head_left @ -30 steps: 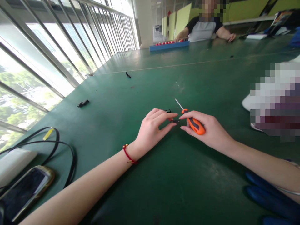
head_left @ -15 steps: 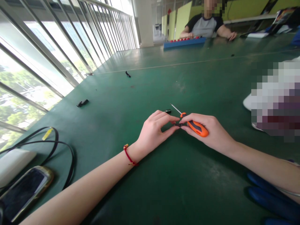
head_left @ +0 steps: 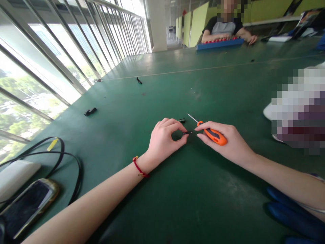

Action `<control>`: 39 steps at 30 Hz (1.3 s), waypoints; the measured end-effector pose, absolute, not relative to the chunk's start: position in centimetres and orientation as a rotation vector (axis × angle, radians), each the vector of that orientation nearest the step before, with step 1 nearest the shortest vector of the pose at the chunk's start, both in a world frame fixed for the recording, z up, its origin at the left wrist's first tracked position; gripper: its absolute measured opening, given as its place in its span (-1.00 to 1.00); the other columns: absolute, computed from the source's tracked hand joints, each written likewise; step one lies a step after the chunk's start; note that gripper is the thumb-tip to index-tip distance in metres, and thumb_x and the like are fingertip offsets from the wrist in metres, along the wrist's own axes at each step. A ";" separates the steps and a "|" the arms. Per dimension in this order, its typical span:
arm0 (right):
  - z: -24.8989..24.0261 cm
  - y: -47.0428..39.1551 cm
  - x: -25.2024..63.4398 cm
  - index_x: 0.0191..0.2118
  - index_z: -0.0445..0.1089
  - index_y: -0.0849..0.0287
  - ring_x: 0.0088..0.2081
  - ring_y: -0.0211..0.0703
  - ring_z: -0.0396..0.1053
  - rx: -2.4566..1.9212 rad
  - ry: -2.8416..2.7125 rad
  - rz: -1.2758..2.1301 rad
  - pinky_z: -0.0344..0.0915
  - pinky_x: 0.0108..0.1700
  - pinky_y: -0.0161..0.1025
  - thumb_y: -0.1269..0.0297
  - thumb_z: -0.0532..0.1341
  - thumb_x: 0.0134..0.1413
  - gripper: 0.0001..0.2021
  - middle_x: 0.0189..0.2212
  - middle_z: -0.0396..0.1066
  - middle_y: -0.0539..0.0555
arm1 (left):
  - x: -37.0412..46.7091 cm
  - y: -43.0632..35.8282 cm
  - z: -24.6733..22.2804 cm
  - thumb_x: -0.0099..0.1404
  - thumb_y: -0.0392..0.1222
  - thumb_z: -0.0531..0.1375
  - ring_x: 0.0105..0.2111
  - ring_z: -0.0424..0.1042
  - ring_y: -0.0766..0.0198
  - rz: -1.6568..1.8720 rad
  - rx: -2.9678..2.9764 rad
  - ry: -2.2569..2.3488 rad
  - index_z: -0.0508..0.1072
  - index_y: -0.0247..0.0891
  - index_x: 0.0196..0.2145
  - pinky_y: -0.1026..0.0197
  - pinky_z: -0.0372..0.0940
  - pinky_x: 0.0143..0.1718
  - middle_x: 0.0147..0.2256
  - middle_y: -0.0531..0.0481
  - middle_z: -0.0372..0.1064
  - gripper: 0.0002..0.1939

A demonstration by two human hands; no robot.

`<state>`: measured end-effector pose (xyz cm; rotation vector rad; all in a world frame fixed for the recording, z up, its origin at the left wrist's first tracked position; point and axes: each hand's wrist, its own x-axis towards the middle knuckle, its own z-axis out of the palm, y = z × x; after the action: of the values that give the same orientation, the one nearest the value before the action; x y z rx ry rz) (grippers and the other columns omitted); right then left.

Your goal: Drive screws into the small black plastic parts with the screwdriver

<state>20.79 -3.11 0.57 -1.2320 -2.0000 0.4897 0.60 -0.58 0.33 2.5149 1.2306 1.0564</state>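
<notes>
Between thumb and fingertips my left hand (head_left: 165,139) pinches a small black part (head_left: 187,133), which sticks out to the right. My right hand (head_left: 225,139) holds an orange and dark screwdriver (head_left: 215,136) against its palm, the thin shaft pointing up and left. The thumb and index finger of that hand are slightly apart, just right of the black part and not touching it. Behind my left fingertips another small black piece (head_left: 181,120) lies on the green table (head_left: 162,203), partly covered by the fingers.
Black pieces lie farther left (head_left: 90,112) and farther back (head_left: 139,80). At lower left are a phone (head_left: 27,206), a white box (head_left: 17,176) and a black cable (head_left: 78,169). A person (head_left: 223,27) sits behind a blue rack (head_left: 220,43). Blue objects (head_left: 291,217) lie lower right.
My left hand has moved slightly left with the black part, and my right fingertips have come away from it. Across the table, the blue rack has shifted right.
</notes>
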 end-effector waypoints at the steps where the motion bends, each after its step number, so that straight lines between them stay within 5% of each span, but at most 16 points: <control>1: 0.6 -3.1 20.8 -0.25 0.41 0.14 -0.36 -0.24 0.41 -1.255 -1.977 0.486 0.29 -0.27 -0.31 0.29 0.20 0.05 -0.87 -0.30 0.47 0.02 | 0.5 -0.3 0.4 0.15 -0.20 0.21 -0.22 0.37 0.23 1.064 2.500 1.275 0.48 -0.21 -0.40 0.12 0.25 -0.13 -0.26 0.03 0.47 -0.93; 7: 0.7 -3.1 20.9 -0.27 0.42 0.15 -0.29 -0.16 0.44 -1.292 -1.966 0.555 0.29 -0.26 -0.28 0.31 0.17 0.05 -0.87 -0.29 0.49 0.04 | 0.7 2.1 0.5 0.13 -0.19 0.21 -0.17 0.38 0.15 0.945 2.473 1.416 0.50 -0.22 -0.44 0.04 0.27 -0.10 -0.17 0.01 0.46 -0.91; 14: 0.9 -3.2 21.0 -0.28 0.43 0.17 -0.43 -0.25 0.38 -1.246 -1.998 0.560 0.28 -0.31 -0.30 0.33 0.17 0.04 -0.88 -0.36 0.48 0.02 | 1.1 2.8 0.3 0.13 -0.20 0.19 -0.23 0.42 0.16 0.844 2.450 1.431 0.50 -0.23 -0.43 0.09 0.31 -0.14 -0.26 0.00 0.49 -0.90; 18: 0.8 -3.1 20.9 -0.28 0.43 0.17 -0.39 -0.26 0.39 -1.247 -1.983 0.614 0.28 -0.27 -0.31 0.33 0.18 0.03 -0.88 -0.33 0.48 0.02 | -2.6 2.1 2.2 0.12 -0.18 0.19 -0.27 0.44 0.22 0.854 2.437 1.540 0.51 -0.24 -0.42 0.17 0.30 -0.15 -0.26 0.01 0.49 -0.88; 27: 0.8 -3.2 20.7 -0.30 0.42 0.15 -0.42 -0.26 0.39 -1.210 -2.003 0.615 0.30 -0.30 -0.30 0.35 0.18 0.02 -0.90 -0.35 0.48 0.01 | -15.8 2.1 5.8 0.03 0.00 0.21 -0.33 0.43 0.15 0.663 1.824 2.563 0.55 -0.25 -0.26 0.26 0.21 -0.34 -0.42 0.00 0.46 -0.64; 34: 0.9 -3.2 20.7 -0.30 0.42 0.15 -0.45 -0.29 0.37 -1.209 -2.036 0.596 0.29 -0.33 -0.32 0.35 0.18 0.03 -0.89 -0.37 0.47 0.00 | -17.7 1.5 5.1 0.01 0.12 0.18 -0.30 0.39 0.06 0.293 1.766 2.576 0.54 -0.26 -0.26 0.25 0.15 -0.40 -0.45 -0.03 0.44 -0.55; 39: 0.8 -3.2 20.7 -0.29 0.43 0.15 -0.47 -0.28 0.38 -1.203 -2.050 0.594 0.30 -0.34 -0.30 0.34 0.17 0.03 -0.88 -0.38 0.48 0.01 | -18.7 1.6 5.4 0.00 0.15 0.18 -0.30 0.38 0.09 0.404 1.711 2.596 0.54 -0.25 -0.24 0.25 0.17 -0.38 -0.44 -0.02 0.45 -0.52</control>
<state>20.75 -3.19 0.82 -1.2026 -2.0500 0.5942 -18.73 1.58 5.39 1.7114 2.5963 0.4043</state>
